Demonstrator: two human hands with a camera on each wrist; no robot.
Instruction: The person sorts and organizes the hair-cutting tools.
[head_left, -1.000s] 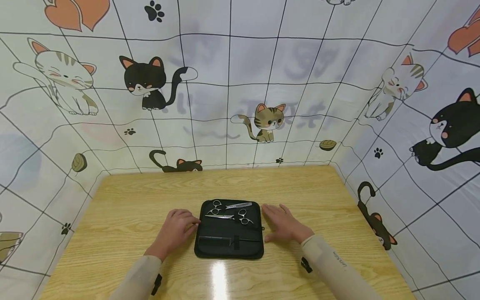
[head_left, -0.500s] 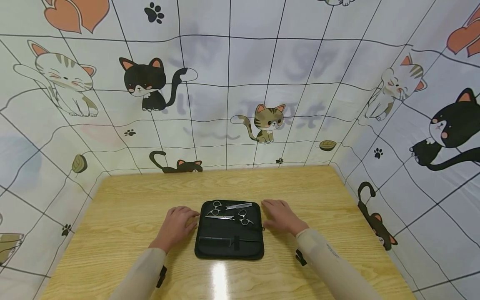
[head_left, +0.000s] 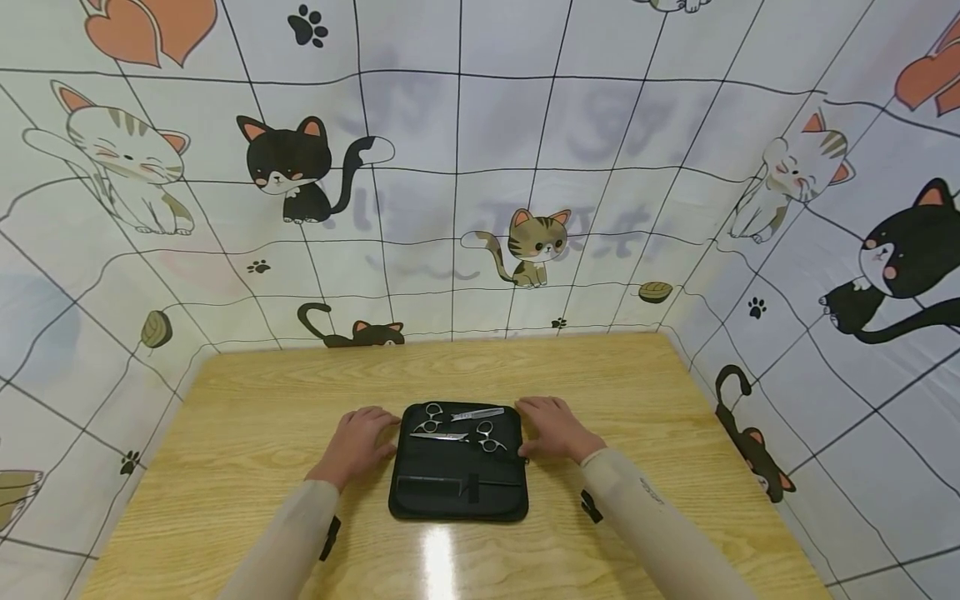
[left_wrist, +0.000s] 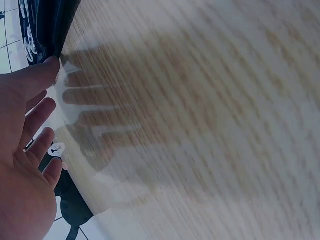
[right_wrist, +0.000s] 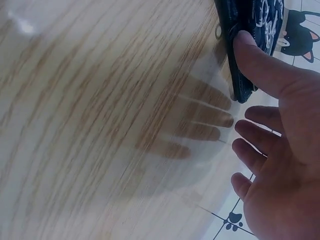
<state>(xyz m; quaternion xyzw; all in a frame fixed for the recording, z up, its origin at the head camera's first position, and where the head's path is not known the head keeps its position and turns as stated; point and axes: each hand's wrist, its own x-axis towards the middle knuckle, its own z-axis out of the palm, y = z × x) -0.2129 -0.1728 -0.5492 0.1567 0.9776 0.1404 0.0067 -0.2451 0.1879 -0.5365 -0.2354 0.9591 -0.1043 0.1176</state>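
Note:
A black case [head_left: 431,456] lies opened flat on the table, with two pairs of silver scissors side by side in its upper half. The upper scissors [head_left: 477,412] point right, the lower scissors [head_left: 438,435] left. A dark comb [head_left: 427,483] sits in a pocket below them. At the case's left edge is my left hand [head_left: 356,446], its thumb tip against the edge in the left wrist view and its fingers loosely extended. My right hand [head_left: 558,429] mirrors it at the right edge; its thumb [right_wrist: 250,50] touches the case side in the right wrist view.
The wooden table [head_left: 300,375] extends around the case on all sides. Behind it and along both sides hangs a white sheet [head_left: 420,208] printed with cats and grid lines. Black straps [head_left: 330,537] show at both wrists.
Both hands have drawn in closer to the case edges, the right one shifting left and its fingers coming together. The case itself stays in about the same place.

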